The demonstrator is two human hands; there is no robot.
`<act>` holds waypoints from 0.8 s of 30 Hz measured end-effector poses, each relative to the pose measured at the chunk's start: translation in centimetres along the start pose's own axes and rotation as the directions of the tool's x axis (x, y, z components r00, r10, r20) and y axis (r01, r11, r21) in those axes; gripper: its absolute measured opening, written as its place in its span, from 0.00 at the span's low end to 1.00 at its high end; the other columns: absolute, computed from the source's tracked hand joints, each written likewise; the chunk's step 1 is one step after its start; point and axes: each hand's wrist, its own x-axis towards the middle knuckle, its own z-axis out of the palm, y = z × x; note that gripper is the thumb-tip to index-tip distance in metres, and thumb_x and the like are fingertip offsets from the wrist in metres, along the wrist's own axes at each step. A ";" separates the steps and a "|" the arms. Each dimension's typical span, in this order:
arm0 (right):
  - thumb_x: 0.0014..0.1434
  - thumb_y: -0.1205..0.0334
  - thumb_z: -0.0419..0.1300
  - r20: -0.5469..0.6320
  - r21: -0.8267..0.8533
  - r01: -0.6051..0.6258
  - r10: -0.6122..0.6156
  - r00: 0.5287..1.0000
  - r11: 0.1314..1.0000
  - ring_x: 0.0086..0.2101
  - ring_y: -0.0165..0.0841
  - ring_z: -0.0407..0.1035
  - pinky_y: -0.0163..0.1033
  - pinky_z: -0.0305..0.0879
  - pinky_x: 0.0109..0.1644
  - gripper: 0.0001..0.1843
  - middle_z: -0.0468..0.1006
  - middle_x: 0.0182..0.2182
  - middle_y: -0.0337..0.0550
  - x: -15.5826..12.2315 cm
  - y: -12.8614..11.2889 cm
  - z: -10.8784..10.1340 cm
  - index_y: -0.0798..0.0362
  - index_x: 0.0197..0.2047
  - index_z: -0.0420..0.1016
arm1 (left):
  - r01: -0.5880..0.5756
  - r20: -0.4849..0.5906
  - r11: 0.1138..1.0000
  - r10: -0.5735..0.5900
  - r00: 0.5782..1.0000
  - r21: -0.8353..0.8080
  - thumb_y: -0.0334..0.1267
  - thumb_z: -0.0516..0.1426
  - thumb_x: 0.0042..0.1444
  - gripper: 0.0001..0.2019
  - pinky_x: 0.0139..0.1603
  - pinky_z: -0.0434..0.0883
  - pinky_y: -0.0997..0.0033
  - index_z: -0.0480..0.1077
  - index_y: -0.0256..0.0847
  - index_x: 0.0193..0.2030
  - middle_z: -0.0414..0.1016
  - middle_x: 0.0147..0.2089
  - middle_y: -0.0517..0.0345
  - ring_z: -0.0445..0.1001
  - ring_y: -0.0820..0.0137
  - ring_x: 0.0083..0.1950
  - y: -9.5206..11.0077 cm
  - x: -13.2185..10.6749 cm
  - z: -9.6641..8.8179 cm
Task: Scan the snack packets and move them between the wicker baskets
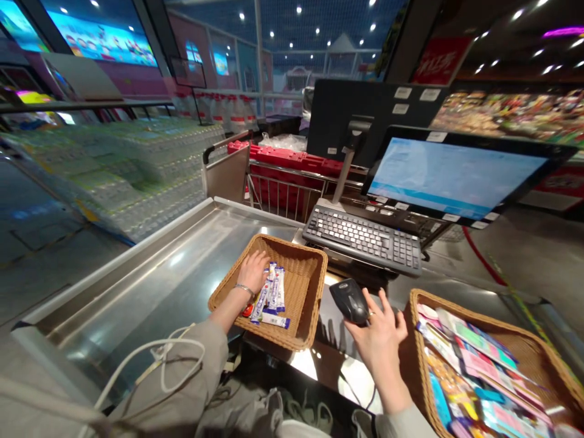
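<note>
A few snack packets already lay in the left wicker basket under her flat, empty left hand, while her right hand gripped the barcode scanner beside the right basket, still heaped with packets.

I see the left hand resting inside a wicker basket on the steel counter, its fingers touching a few slim snack packets that lie on the basket floor. The right hand is wrapped around a black handheld scanner, held over the gap between the two baskets. A second wicker basket sits to the right, filled with colourful packets (labels unreadable). Behind them stand a keyboard and a tilted monitor.
</note>
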 end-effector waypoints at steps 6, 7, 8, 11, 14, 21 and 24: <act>0.51 0.49 0.56 0.049 0.001 0.003 -0.003 0.999 1.000 0.63 0.48 0.57 0.62 0.39 0.65 0.15 0.78 0.54 0.46 0.1 -0.4 0.6 0.47 0.33 0.78 | -0.109 0.178 0.991 0.093 0.980 0.083 0.34 0.59 0.57 0.23 0.71 0.60 0.53 0.71 0.39 0.60 0.65 0.69 0.47 0.58 0.55 0.72 -1.4 0.4 0.7; 0.51 0.48 0.56 0.049 -0.001 0.003 -0.003 0.999 1.000 0.63 0.48 0.57 0.62 0.39 0.65 0.15 0.78 0.54 0.46 0.1 -0.4 0.6 0.47 0.33 0.78 | -0.126 0.199 0.988 0.107 0.974 0.089 0.34 0.59 0.57 0.22 0.70 0.61 0.53 0.71 0.39 0.59 0.66 0.69 0.46 0.58 0.55 0.72 -1.5 0.4 0.9; 0.51 0.48 0.56 0.048 -0.002 0.003 -0.003 0.999 1.000 0.63 0.48 0.58 0.61 0.39 0.65 0.15 0.78 0.53 0.46 0.1 -0.3 0.7 0.48 0.33 0.78 | -0.144 0.218 0.986 0.122 0.968 0.089 0.33 0.59 0.57 0.21 0.69 0.61 0.53 0.72 0.39 0.59 0.66 0.69 0.46 0.59 0.55 0.72 -1.6 0.4 1.2; 0.52 0.47 0.55 0.042 0.003 0.002 -0.002 0.999 1.000 0.63 0.48 0.58 0.61 0.39 0.65 0.16 0.79 0.52 0.47 0.1 -0.3 0.8 0.48 0.32 0.78 | -0.233 0.292 0.970 0.203 0.935 0.074 0.31 0.56 0.60 0.17 0.67 0.63 0.52 0.75 0.43 0.54 0.67 0.68 0.50 0.60 0.55 0.72 -1.8 0.3 1.8; 0.53 0.47 0.55 0.025 0.019 0.018 -0.018 1.000 1.000 0.64 0.47 0.57 0.61 0.39 0.65 0.16 0.79 0.53 0.45 0.0 -0.3 0.8 0.47 0.32 0.77 | -0.364 0.371 0.931 0.328 0.869 0.030 0.30 0.54 0.62 0.13 0.67 0.61 0.52 0.77 0.48 0.46 0.69 0.67 0.57 0.59 0.58 0.72 -2.1 0.2 2.3; 0.54 0.46 0.55 0.000 0.012 0.027 -0.027 1.000 1.000 0.64 0.47 0.58 0.62 0.41 0.64 0.16 0.79 0.53 0.46 -0.2 0.0 0.6 0.48 0.32 0.77 | -0.536 0.450 0.841 0.507 0.736 -0.070 0.31 0.56 0.62 0.10 0.66 0.59 0.58 0.77 0.50 0.40 0.76 0.60 0.59 0.62 0.64 0.69 -2.3 -0.1 3.9; 0.54 0.46 0.55 0.001 0.009 0.012 -0.012 1.000 1.000 0.64 0.47 0.57 0.62 0.41 0.64 0.16 0.79 0.53 0.46 -0.2 0.1 0.5 0.48 0.33 0.77 | -0.544 0.460 0.835 0.517 0.722 -0.083 0.32 0.55 0.63 0.09 0.64 0.60 0.59 0.77 0.49 0.38 0.78 0.56 0.57 0.64 0.65 0.67 -2.3 -0.2 4.6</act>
